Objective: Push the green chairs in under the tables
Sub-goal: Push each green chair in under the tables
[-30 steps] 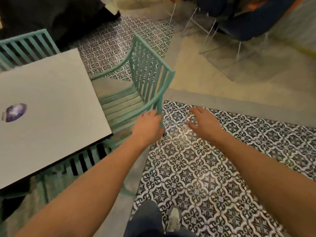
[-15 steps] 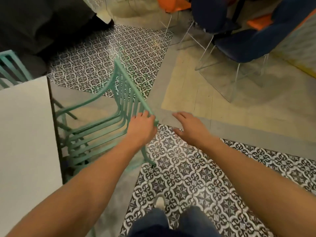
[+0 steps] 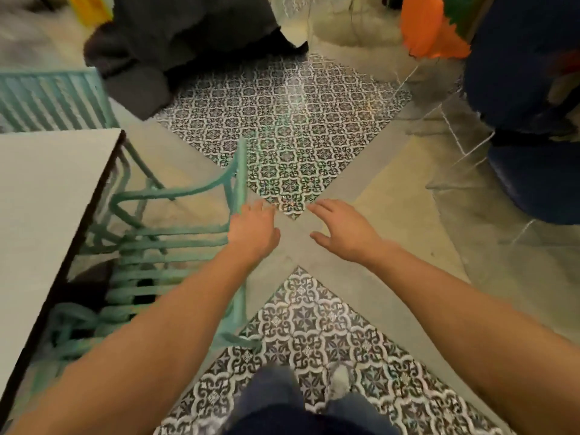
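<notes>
A green slatted armchair [image 3: 169, 246] stands at the right edge of the white table [image 3: 47, 199], its seat partly under the tabletop and its backrest toward me. My left hand [image 3: 252, 230] lies over the top rail of the backrest, fingers curled over its far side. To the right of the chair, my right hand [image 3: 343, 229] hovers over the floor with fingers spread, touching nothing. A second green chair [image 3: 53, 100] shows at the far side of the table.
A dark upholstered seat [image 3: 175, 32] sits at the back left. Blue chairs [image 3: 533, 183] on thin metal legs and an orange chair [image 3: 430, 26] stand at the right and back right. Patterned and plain floor tiles lie ahead; my legs are at the bottom.
The view has swung left-to-right and I have stepped closer. My left hand stays on the backrest, and the chair seat now sits further under the table edge. My right hand remains free.
</notes>
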Motion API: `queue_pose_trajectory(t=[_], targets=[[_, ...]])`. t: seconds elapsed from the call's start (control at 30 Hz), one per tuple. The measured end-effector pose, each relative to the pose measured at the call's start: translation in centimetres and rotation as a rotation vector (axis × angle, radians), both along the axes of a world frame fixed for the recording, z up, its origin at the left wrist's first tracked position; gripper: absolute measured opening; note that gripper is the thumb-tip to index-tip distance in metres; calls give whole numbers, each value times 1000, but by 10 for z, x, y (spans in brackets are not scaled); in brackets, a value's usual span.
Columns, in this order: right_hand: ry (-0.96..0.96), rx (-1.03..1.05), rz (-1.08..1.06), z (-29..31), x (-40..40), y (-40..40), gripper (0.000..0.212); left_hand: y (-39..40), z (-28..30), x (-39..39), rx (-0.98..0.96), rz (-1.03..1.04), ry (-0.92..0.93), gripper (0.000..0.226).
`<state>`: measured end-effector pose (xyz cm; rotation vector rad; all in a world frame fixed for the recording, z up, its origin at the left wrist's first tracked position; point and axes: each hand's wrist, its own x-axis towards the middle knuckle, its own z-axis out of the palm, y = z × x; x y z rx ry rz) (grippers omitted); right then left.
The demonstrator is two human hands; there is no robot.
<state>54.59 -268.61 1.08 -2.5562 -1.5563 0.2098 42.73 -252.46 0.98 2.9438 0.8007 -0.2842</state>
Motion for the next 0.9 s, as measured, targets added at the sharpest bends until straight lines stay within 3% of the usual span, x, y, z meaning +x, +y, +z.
queue_pose_trajectory(t=[0.3,0.5,0.7,0.83,0.9], targets=[[61,11,384,-23,94,117,61,37,-28,35,-89,430,-81,53],[24,-1,644,-46,127,206,59,81,-63,41,-120,629,-115,62],[36,-66,827,-48,140,278,62,95,-58,21,-98,785,-133,63],[47,-130,1011,-60,143,312,62,87,-55,14,-47,1004,-186,59],[52,-148,1060,-70,146,325,61,74,-58,8,-28,1216,-218,57]])
